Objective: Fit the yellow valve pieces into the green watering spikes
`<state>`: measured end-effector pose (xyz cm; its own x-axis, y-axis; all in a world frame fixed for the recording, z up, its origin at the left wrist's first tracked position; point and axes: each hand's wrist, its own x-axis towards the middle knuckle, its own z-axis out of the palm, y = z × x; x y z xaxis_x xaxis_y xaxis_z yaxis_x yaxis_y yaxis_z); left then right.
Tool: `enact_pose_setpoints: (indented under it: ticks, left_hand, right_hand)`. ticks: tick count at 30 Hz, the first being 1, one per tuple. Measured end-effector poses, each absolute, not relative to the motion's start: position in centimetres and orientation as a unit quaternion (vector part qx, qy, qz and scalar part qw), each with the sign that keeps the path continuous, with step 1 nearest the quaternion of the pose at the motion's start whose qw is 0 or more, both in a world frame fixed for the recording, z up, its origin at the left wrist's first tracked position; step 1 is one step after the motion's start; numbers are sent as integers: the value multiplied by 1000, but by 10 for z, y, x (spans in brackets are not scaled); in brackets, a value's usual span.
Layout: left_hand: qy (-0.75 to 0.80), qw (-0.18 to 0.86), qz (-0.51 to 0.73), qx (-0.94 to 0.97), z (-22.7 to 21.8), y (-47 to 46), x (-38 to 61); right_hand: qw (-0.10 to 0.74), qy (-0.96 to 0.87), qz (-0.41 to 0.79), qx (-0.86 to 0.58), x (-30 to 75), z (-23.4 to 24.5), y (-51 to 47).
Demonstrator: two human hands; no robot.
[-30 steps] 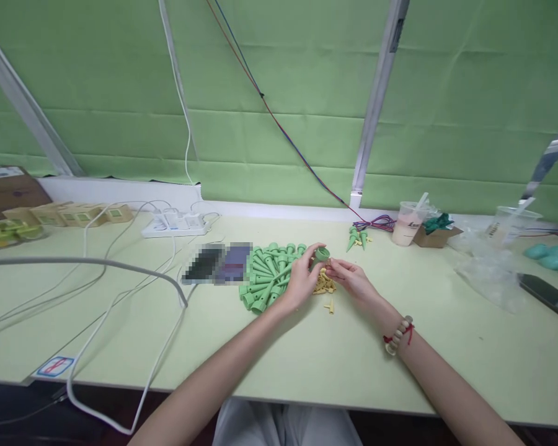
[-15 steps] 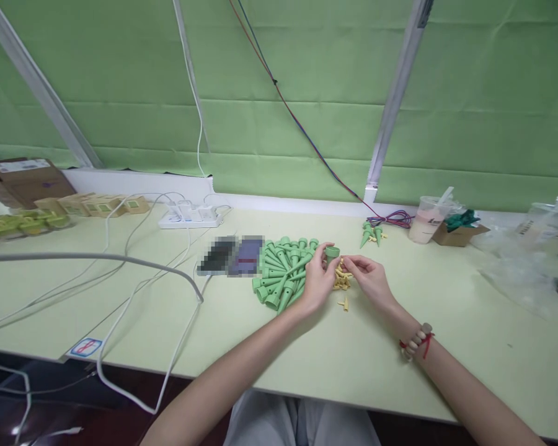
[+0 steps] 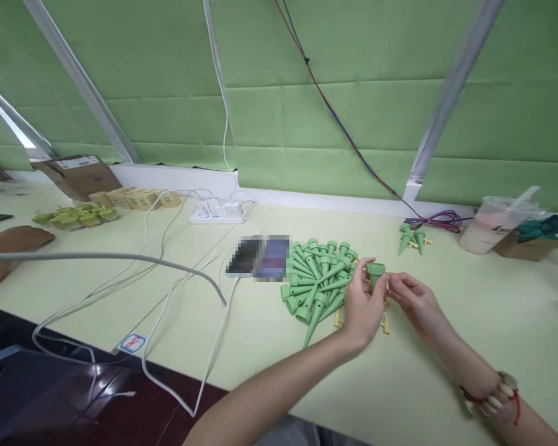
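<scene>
My left hand [image 3: 363,313] is closed around a green plastic watering spike [image 3: 376,270], its round cap upward and its lower part hidden by the fingers. My right hand [image 3: 419,305] pinches a small yellow valve piece [image 3: 387,276] against the side of that spike, just below the cap; the fingertips cover most of it. To the left lies a heap of green watering spikes [image 3: 317,282], touching or close behind my left hand. Loose yellow valve pieces [image 3: 385,324] lie on the table under and beside my hands, partly hidden.
Two phones [image 3: 273,259] lie left of the heap. White cables run to a power strip [image 3: 218,213]. Two green spikes with yellow pieces [image 3: 405,238] lie behind, near a drink cup [image 3: 486,226] and small carton [image 3: 530,246]. Another person's arm [image 3: 13,248] rests far left.
The view has turned left, so things appear farther right and another person's arm shows. My right hand has brought a yellow piece from the small pile to the spike in my left hand.
</scene>
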<state>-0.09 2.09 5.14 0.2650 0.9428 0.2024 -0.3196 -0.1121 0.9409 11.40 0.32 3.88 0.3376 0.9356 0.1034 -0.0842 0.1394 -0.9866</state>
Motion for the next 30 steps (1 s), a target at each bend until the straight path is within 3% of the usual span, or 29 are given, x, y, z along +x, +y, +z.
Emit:
enact_pose_setpoints:
  ticks: [4, 19, 27, 30]
  left_hand:
    - [316, 677, 505, 433, 45, 24, 5]
    - [346, 709, 479, 385, 40, 27, 6]
    - [334, 644, 495, 478, 43, 32, 1]
    - [335, 645, 490, 480, 40, 36, 1]
  right_hand:
    - [580, -461, 348, -575, 120, 34, 4]
    - [533, -579, 213, -580, 133, 25, 6]
    - [513, -517, 282, -625, 141, 34, 7]
    - [543, -526, 284, -589, 140, 36, 9]
